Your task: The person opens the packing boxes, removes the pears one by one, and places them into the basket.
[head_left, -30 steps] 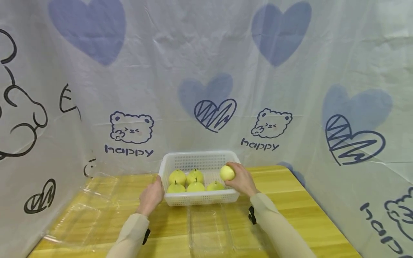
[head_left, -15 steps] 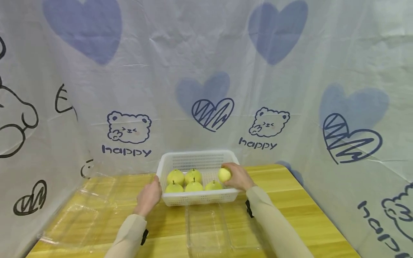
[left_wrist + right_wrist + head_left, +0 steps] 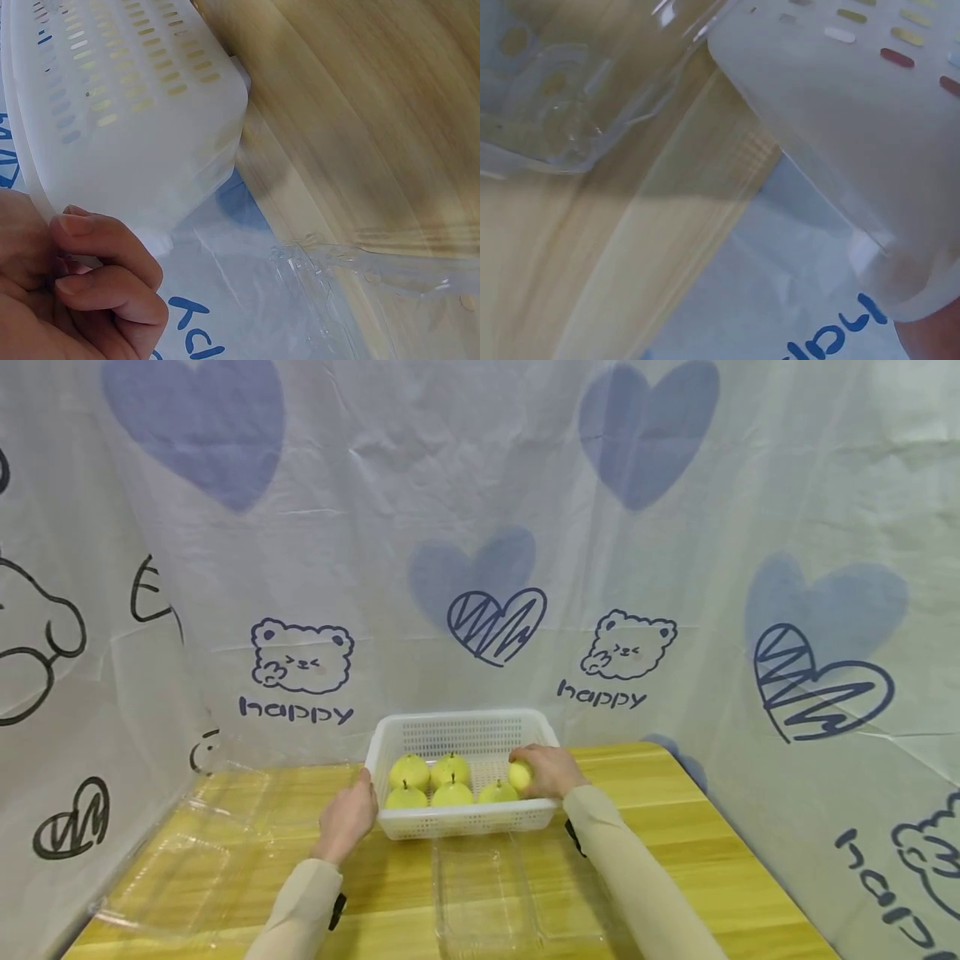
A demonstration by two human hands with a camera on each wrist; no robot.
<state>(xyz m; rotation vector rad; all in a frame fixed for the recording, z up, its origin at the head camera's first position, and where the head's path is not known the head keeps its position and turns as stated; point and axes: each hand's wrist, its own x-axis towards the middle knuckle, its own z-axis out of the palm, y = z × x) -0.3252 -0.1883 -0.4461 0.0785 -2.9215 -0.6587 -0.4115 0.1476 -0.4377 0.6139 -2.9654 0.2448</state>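
Observation:
A white perforated plastic basket (image 3: pixel 468 821) stands at the back of the table, with several yellow-green pears (image 3: pixel 452 791) at its left and front. My left hand (image 3: pixel 348 817) grips the basket's left rim; its curled fingers (image 3: pixel 112 251) show against that rim in the left wrist view. Inside the right end, my right hand (image 3: pixel 555 771) holds another pear (image 3: pixel 519 776), low and to the right of the others. Part of that pear is hidden behind the fingers. In the right wrist view the basket's end wall (image 3: pixel 840 112) covers most of this hand.
A clear plastic container (image 3: pixel 483 893) lies on the wooden table (image 3: pixel 697 860) in front of the basket. More clear plastic containers (image 3: pixel 172 877) are at the left. A white printed sheet (image 3: pixel 405 677) hangs close behind the basket and along both sides.
My right hand has lowered the pear deeper into the basket's right end. My left hand stays on the left rim, and the other pears keep their places.

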